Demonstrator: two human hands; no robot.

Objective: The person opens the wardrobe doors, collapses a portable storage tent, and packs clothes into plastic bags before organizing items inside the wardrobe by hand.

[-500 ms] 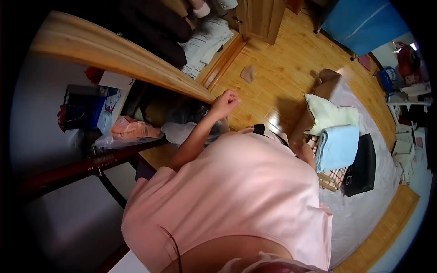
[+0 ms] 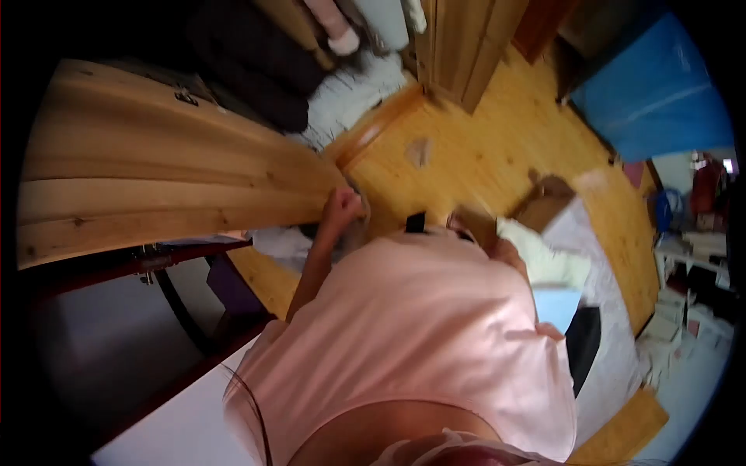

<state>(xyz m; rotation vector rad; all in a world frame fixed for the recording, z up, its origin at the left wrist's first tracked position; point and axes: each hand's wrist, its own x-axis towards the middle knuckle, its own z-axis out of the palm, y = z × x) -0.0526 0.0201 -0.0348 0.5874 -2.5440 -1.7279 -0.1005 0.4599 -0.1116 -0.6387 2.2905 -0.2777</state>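
My left hand (image 2: 342, 208) has its fingers curled at the near end of the wooden wardrobe door (image 2: 179, 167), gripping its edge. My right hand (image 2: 507, 252) is smeared by motion and half hidden beside my pink shirt (image 2: 420, 311). Its fingers cannot be made out. Close to it are a pale cream pillow (image 2: 548, 256) and a folded light-blue cloth (image 2: 556, 307), partly covered by my body. A black strap-like piece (image 2: 416, 223) shows at the front of my shirt.
Dark garments (image 2: 256, 70) and white patterned cloth (image 2: 353, 93) lie in the open wardrobe. A brown scrap (image 2: 418, 151) lies on the wooden floor (image 2: 466, 147). A black flat item (image 2: 584, 346) rests on the grey-covered bed (image 2: 622, 373). A blue-covered piece (image 2: 649, 85) stands at back right.
The wardrobe door has swung towards me, its broad face now showing and covering the shelf items behind. My left hand has moved left and down with it. My view has shifted.
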